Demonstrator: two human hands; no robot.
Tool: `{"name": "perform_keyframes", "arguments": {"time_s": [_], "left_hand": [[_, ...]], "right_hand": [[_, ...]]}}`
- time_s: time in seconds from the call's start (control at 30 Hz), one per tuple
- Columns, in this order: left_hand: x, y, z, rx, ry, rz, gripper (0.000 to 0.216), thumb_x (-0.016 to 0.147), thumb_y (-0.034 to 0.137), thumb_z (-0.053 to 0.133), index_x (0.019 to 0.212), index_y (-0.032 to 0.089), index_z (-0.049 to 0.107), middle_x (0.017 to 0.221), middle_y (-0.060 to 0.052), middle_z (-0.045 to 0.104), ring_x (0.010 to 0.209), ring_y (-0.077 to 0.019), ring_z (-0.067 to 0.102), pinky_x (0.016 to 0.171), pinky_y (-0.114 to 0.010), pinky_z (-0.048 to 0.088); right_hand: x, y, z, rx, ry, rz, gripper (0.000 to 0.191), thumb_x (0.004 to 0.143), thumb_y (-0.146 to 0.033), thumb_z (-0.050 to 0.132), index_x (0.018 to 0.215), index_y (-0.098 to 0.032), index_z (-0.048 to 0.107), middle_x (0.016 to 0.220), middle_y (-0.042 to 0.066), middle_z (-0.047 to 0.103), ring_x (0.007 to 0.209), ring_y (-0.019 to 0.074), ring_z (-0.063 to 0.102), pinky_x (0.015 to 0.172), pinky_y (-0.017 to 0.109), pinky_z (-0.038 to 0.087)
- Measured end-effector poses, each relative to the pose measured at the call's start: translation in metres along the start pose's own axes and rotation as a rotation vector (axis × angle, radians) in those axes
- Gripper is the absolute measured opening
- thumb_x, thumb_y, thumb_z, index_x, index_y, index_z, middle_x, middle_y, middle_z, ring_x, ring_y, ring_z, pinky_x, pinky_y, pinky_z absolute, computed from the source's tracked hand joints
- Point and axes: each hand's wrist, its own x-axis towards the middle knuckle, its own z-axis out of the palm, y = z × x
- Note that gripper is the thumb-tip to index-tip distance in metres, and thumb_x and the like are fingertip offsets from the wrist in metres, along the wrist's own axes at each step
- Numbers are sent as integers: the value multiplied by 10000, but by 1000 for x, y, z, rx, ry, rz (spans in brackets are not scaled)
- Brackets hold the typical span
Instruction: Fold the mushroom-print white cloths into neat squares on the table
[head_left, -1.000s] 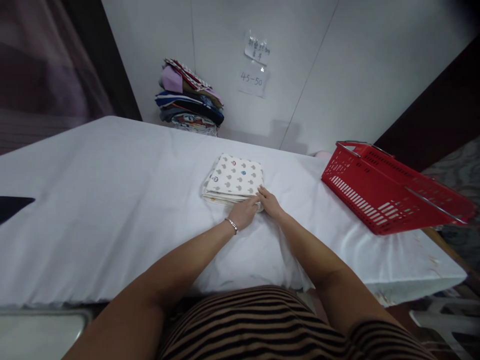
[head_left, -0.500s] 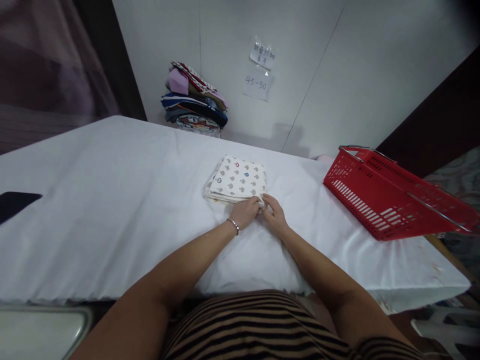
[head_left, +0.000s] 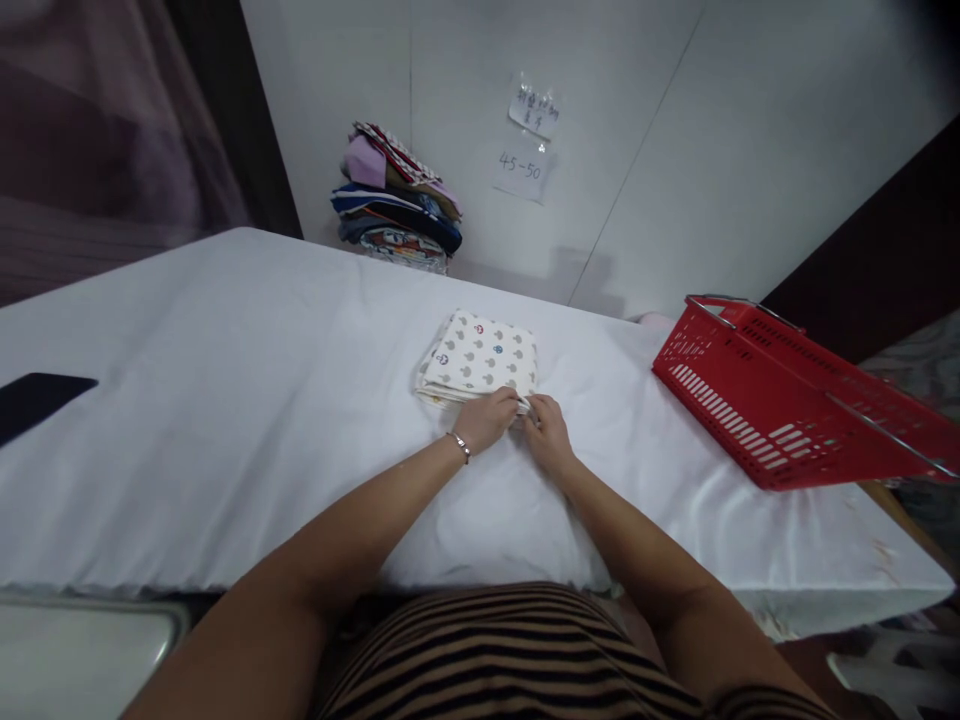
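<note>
A folded white cloth [head_left: 487, 350] printed with grey, red and blue figures lies on the white-covered table [head_left: 247, 400] in front of me. At its near right corner, my left hand [head_left: 487, 416] pinches the layered edge between thumb and fingers; a bracelet circles that wrist. Close beside it, my right hand [head_left: 547, 428] grips the same corner from the right, fingers curled around the edge. The fingertips of both hands nearly meet, and they partly hide the corner.
A red plastic basket [head_left: 795, 400] with metal handles is on the table at the right. Folded clothes [head_left: 397, 200] are stacked by the wall beyond the far edge. A dark flat object [head_left: 41, 400] lies at the left. Paper notes [head_left: 521, 168] hang on the wall.
Both hands stay at the cloth's near right corner, with the right fingers now curled closer around the edge. The whole view has shifted slightly.
</note>
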Motion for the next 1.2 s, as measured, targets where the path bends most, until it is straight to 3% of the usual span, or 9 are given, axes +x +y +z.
{"name": "perform_keyframes", "arguments": {"time_s": [0.13, 0.3, 0.43, 0.6, 0.9, 1.07, 1.2], "left_hand": [[-18, -27, -13, 82, 84, -63, 290, 927, 280, 336, 1059, 251, 592, 1200, -18, 542, 883, -132, 589, 673, -261, 436], [-35, -49, -29, 158, 43, -121, 277, 893, 265, 399, 1124, 252, 553, 1227, -43, 512, 901, -158, 587, 672, -280, 454], [-36, -52, -31, 185, 44, -143, 372, 874, 271, 435, 1245, 263, 460, 1323, -47, 456, 982, -178, 577, 681, -282, 467], [-30, -56, -29, 221, 10, -126, 367, 871, 251, 436, 1237, 266, 454, 1340, -39, 453, 1007, -182, 575, 703, -284, 467], [-21, -58, -41, 235, -62, -126, 376, 900, 276, 404, 1274, 247, 421, 1240, -42, 543, 1019, -181, 577, 730, -287, 456], [-14, -55, -45, 354, -164, -147, 283, 868, 142, 381, 1098, 182, 541, 1100, -87, 574, 877, -195, 606, 640, -296, 436], [-9, -57, -45, 395, -164, -135, 263, 850, 76, 371, 1013, 152, 563, 1022, -106, 576, 826, -199, 602, 625, -304, 422]], "right_hand": [[-2, 1, 0, -4, 4, 1, 340, 793, -183, 467, 1116, -224, 568, 1074, 75, 556, 1036, 233, 489, 915, 405, 432], [-1, -4, -4, -112, -45, -20, 445, 779, -157, 467, 1218, -212, 509, 1148, 87, 538, 1092, 245, 457, 927, 416, 433], [3, -7, -6, -231, -64, -121, 440, 783, -180, 501, 1223, -194, 515, 1155, 112, 537, 1079, 273, 458, 912, 438, 433], [9, -5, -7, -333, -98, -243, 352, 823, -177, 476, 1167, -177, 551, 1078, 116, 586, 990, 263, 503, 854, 419, 440], [11, -1, -13, -396, -172, -248, 288, 885, -216, 441, 1146, -168, 552, 1080, 93, 609, 992, 219, 512, 838, 335, 417], [15, -7, -14, -471, -244, -244, 305, 852, -176, 461, 1142, -173, 555, 1059, 91, 606, 949, 219, 508, 792, 324, 395], [22, -14, -13, -537, -295, -265, 384, 810, -140, 487, 1190, -170, 534, 1033, 101, 604, 913, 227, 501, 746, 324, 367]]}}
